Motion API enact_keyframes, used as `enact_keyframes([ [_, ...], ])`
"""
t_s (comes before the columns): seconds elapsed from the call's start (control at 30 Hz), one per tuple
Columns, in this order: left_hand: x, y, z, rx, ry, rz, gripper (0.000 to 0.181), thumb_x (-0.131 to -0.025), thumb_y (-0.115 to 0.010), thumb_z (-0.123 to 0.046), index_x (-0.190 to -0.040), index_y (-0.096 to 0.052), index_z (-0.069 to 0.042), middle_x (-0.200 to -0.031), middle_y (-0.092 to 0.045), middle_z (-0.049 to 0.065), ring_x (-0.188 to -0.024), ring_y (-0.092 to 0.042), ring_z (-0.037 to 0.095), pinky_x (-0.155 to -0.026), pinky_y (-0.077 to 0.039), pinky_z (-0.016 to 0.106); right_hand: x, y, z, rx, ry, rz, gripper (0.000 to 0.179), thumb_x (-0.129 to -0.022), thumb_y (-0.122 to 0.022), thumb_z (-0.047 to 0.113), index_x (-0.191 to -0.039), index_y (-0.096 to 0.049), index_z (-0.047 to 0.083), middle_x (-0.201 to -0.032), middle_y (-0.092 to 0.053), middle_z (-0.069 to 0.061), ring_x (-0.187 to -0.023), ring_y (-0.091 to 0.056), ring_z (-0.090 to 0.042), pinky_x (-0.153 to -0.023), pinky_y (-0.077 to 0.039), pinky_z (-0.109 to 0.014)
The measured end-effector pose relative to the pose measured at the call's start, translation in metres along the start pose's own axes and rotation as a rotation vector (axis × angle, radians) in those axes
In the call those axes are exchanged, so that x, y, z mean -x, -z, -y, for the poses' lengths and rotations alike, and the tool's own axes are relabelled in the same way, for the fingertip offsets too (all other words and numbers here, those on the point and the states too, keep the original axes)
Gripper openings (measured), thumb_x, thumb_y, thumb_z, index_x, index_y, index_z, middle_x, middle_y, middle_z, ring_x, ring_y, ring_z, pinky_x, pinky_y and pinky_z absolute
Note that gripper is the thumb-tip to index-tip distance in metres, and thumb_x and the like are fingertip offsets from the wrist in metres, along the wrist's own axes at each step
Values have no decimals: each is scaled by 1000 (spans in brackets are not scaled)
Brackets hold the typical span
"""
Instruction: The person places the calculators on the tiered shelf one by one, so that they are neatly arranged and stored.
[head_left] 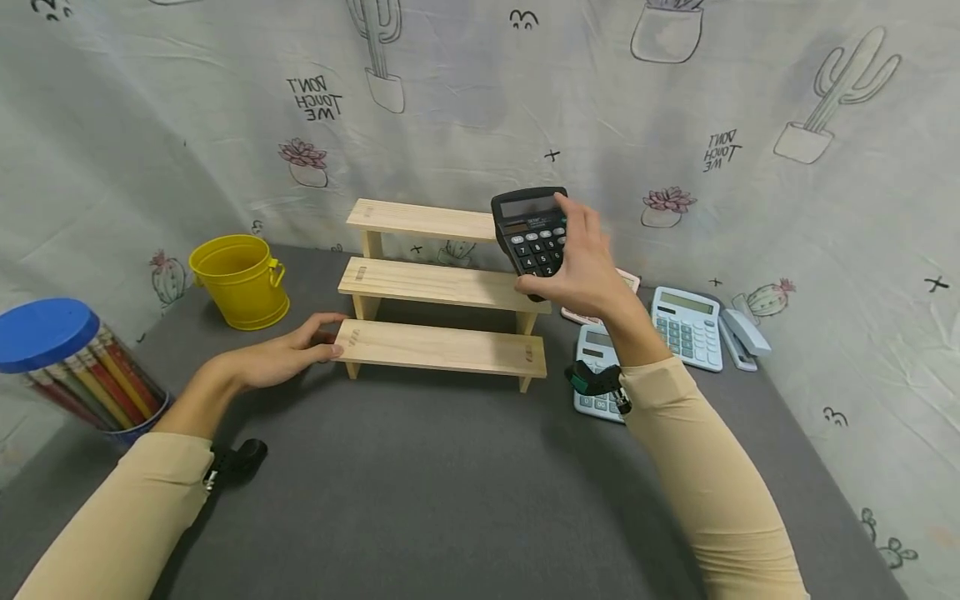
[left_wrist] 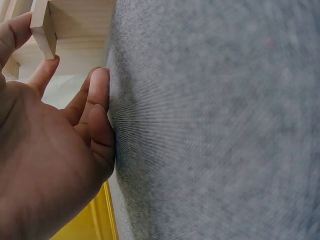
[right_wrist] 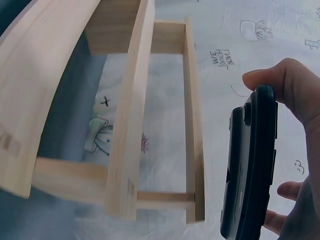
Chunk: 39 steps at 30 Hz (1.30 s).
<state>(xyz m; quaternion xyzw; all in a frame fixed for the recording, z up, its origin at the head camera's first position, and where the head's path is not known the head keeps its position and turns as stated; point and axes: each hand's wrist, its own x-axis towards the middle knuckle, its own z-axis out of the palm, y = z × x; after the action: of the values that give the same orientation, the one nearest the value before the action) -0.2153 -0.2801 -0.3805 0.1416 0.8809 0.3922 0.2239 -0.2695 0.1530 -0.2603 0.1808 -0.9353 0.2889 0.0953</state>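
Observation:
A black calculator (head_left: 531, 237) is in my right hand (head_left: 591, 268), gripped between thumb and fingers at its right side, keys facing me. It is raised in front of the right end of a three-tier wooden stand (head_left: 442, 350) and overlaps the top two shelves in the head view. From the right wrist, the calculator (right_wrist: 250, 165) shows edge-on, apart from the shelves. My left hand (head_left: 272, 360) pinches the left end of the lowest shelf, thumb and a finger on either side of the board (left_wrist: 45, 31). Its other fingers rest against the grey tabletop.
Left of the stand are a yellow bucket (head_left: 240, 283) and a blue-lidded tub of colored pencils (head_left: 97, 375). To the right lie a light blue calculator (head_left: 686, 329), another one (head_left: 592, 402) partly behind my right wrist, a pink-edged item (head_left: 630, 281) and a pale stapler (head_left: 742, 337).

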Motion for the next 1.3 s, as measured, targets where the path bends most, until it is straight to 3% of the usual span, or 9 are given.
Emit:
enact_keyframes([
  [0.2,4,-3,2,-13,-15,4,71,-109,-44,-50,-162,-6,-21,-161,-23,30,-145,-33,49,-113,-29,68,-10,-14,14,-6,36,4,119,-71,-85,45,-164,-15,19,-163,-19,-17,-139,-29,-43,-113,-28,-60],
  [0.43,8,-5,-1,-23,-4,-2,73,-109,-45,-50,-162,-6,-21,-160,-23,31,-142,-36,49,-111,-30,69,-24,-31,38,-13,62,12,118,-70,-83,48,-163,-18,21,-164,-19,-14,-143,-30,-42,-115,-30,-58],
  [0.73,4,-2,-4,-17,-2,7,74,-109,-46,-48,-162,-5,-19,-160,-23,32,-144,-32,51,-112,-28,71,-41,-46,58,-28,15,27,111,-69,-82,51,-162,-24,30,-166,-18,-5,-135,-35,-39,-103,-42,-56],
  [0.97,0,1,-2,-19,6,5,75,-108,-45,-50,-162,-4,-20,-160,-23,32,-145,-30,51,-112,-27,71,-58,-54,69,30,-10,14,99,-71,-76,53,-157,-36,30,-167,-18,-2,-129,-36,-38,-98,-41,-52],
  [1.3,-1,1,-2,-14,-7,0,73,-108,-45,-50,-162,-6,-20,-160,-24,31,-145,-31,50,-112,-29,69,-74,-64,83,46,-39,48,92,-78,-74,56,-158,-37,29,-167,-18,-3,-132,-36,-40,-104,-37,-56],
])
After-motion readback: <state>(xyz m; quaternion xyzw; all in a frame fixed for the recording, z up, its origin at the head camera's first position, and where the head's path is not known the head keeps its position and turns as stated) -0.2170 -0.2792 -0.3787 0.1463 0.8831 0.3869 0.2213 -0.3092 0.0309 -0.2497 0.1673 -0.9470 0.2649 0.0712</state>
